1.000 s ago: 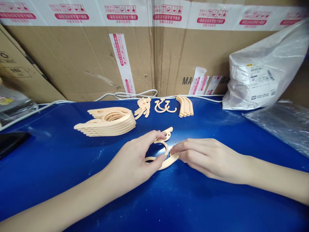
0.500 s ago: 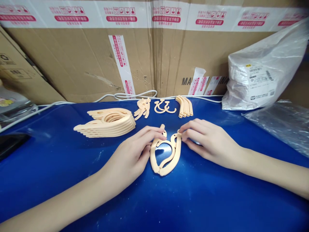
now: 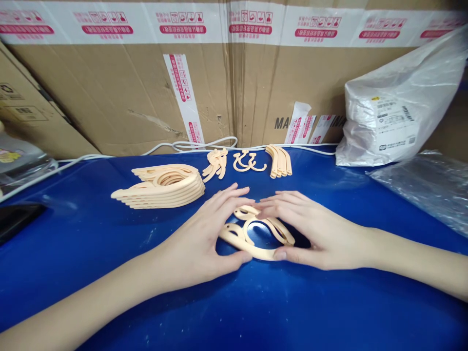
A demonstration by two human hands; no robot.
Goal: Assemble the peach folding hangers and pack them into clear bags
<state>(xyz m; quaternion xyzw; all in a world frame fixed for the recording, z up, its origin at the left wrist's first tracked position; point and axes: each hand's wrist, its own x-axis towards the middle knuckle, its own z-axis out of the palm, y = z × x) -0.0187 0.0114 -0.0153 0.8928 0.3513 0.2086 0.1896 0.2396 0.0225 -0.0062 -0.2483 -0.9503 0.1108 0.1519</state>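
Observation:
A cream plastic folding hanger (image 3: 268, 254) lies on the blue tabletop between my hands, folded into a loop with its closed, rounded end to the right. My left hand (image 3: 215, 229) is around its left end, thumb along the near edge and fingers stretched over the far side. My right hand (image 3: 310, 229) holds the right part, its thumb pressing the near arm and its fingers draped over the far arm. The fingers hide some of the far arm. Left of my hands sits a stack of folded hangers (image 3: 168, 192) in the same cream plastic.
Behind lie cream hanger pieces (image 3: 215, 163), loose hooks (image 3: 250, 161) and several curved arms (image 3: 279, 161). A white cable (image 3: 204, 146) runs along the cardboard boxes (image 3: 120, 92). At right stand a white plastic-wrapped package (image 3: 380, 112) and clear film (image 3: 427, 185). A dark flat object (image 3: 20, 219) lies left.
The hanger has turned, so its rounded end, which pointed towards me, now points right. My right hand has moved from the far end onto the hanger; my left thumb has spread outward.

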